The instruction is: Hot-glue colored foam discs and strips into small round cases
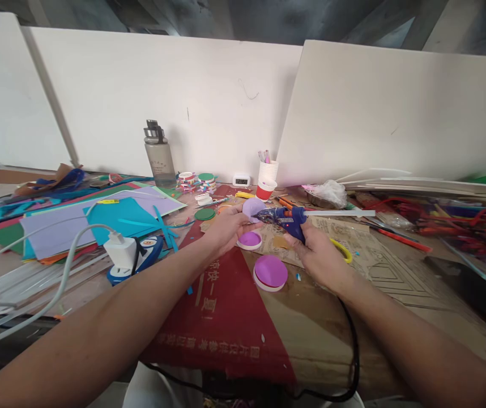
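My right hand (313, 249) is wrapped round the handle of a blue glue gun (293, 221), which points left and has a long white glue stick (340, 213) out of its back. In my left hand (225, 228) a round lilac disc (252, 208) is held up by its edge. The gun's nozzle is at the disc's right side; whether they touch I cannot tell. Just below lies a round piece with a white rim and purple inside (250, 241). Nearer to me sits another purple-topped round piece (271, 271). A green disc (204, 214) lies left of my left hand.
A water bottle (160, 156), a small clock (241, 180) and paper cups (265, 187) stand along the back. Coloured sheets (60, 226), a white charger (119, 249) on a blue socket block and cables are at left. The gun's black cord (356, 345) loops at the front edge.
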A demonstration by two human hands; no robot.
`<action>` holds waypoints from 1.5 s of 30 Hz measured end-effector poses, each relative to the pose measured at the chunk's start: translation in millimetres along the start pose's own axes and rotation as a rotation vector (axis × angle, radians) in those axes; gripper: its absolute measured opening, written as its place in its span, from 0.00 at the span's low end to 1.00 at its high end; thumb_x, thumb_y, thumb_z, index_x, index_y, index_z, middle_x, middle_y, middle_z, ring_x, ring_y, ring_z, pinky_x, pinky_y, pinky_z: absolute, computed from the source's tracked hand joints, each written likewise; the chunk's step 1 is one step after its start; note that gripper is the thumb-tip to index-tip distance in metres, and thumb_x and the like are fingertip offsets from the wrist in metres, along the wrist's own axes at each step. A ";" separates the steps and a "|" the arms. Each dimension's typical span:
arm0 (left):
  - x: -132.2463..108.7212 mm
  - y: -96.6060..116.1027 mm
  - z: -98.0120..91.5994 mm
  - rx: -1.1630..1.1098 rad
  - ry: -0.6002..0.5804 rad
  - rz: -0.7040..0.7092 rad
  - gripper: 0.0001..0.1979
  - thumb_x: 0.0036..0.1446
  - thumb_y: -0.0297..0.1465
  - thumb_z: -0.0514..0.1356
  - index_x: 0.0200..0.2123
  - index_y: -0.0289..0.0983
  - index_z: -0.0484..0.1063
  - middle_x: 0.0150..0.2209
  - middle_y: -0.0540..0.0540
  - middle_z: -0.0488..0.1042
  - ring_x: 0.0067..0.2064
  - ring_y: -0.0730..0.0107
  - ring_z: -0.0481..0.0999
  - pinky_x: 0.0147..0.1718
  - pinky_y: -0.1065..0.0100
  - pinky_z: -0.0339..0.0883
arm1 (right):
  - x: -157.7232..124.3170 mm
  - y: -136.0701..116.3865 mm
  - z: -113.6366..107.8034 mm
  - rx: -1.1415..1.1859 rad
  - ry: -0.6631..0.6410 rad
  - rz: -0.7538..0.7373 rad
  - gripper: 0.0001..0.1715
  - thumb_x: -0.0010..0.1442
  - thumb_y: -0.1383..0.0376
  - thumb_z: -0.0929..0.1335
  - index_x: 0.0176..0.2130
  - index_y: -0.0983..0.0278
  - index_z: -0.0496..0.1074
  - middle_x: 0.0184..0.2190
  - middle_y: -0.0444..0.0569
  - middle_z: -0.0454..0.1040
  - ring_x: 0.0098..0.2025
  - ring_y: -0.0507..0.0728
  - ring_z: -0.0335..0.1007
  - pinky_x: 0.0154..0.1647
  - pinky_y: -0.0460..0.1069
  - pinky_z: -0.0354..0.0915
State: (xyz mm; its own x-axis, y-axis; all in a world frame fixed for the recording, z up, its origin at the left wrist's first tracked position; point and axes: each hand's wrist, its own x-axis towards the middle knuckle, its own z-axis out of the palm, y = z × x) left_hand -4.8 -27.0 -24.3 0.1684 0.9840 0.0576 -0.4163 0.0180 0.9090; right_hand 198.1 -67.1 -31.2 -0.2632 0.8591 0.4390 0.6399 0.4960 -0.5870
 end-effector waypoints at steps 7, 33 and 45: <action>-2.1 0.0 3.6 -0.036 0.010 0.002 0.12 0.48 0.16 0.58 0.34 0.31 0.77 0.38 0.42 0.79 0.40 0.68 0.79 0.56 0.53 0.69 | 2.0 -1.5 -4.5 -0.013 0.100 0.066 0.21 0.63 0.60 0.64 0.53 0.64 0.69 0.45 0.54 0.78 0.44 0.64 0.74 0.46 0.57 0.67; -5.3 -6.2 8.1 0.037 -0.066 -0.062 0.10 0.44 0.19 0.62 0.32 0.32 0.78 0.40 0.41 0.80 0.42 0.66 0.78 0.50 0.58 0.72 | 0.2 -3.9 1.0 -0.037 0.079 0.011 0.23 0.63 0.60 0.62 0.55 0.65 0.68 0.45 0.57 0.78 0.45 0.66 0.73 0.48 0.60 0.66; -2.2 -5.0 2.8 0.021 -0.062 -0.038 0.12 0.44 0.19 0.63 0.34 0.32 0.79 0.42 0.41 0.81 0.45 0.63 0.79 0.54 0.56 0.71 | 2.8 0.1 -4.6 -0.050 0.144 0.065 0.19 0.64 0.58 0.62 0.50 0.64 0.70 0.44 0.58 0.77 0.47 0.66 0.72 0.51 0.60 0.64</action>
State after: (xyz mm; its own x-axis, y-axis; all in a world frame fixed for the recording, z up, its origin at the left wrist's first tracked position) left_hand -0.5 -29.8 -27.8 0.2392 0.9698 0.0481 -0.3901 0.0506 0.9194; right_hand 200.8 -65.2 -26.9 -0.1160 0.8602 0.4966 0.6882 0.4301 -0.5843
